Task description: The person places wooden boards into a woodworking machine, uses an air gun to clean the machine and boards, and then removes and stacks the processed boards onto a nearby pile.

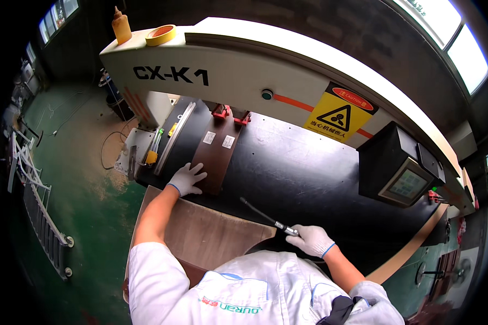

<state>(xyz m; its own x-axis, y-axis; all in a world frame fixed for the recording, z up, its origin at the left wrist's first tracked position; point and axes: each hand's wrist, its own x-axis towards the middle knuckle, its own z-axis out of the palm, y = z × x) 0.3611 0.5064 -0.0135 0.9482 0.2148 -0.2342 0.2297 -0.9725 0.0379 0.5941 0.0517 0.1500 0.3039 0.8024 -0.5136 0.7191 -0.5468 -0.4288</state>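
Note:
In a white glove, my left hand (pixel 187 179) lies with fingers spread at the left edge of a brown board (pixel 218 162), near its close end. Two white labels (pixel 209 137) are stuck on the board. Its far end sits under the machine beam beside red clamps (pixel 221 111). My right hand (pixel 313 240), also gloved, is closed around an air blow gun (pixel 283 227) with a metal body. The gun's thin dark nozzle points up and left over the black machine table (pixel 293 162), apart from the board.
A wood-grain ledge (pixel 211 230) with a curved cutout lies between me and the table. The white machine beam (pixel 228 70) crosses above, carrying a yellow tape roll (pixel 161 35) and a glue bottle (pixel 121 26). A control screen (pixel 406 183) hangs at right; wheeled metal steps (pixel 44 227) stand at left.

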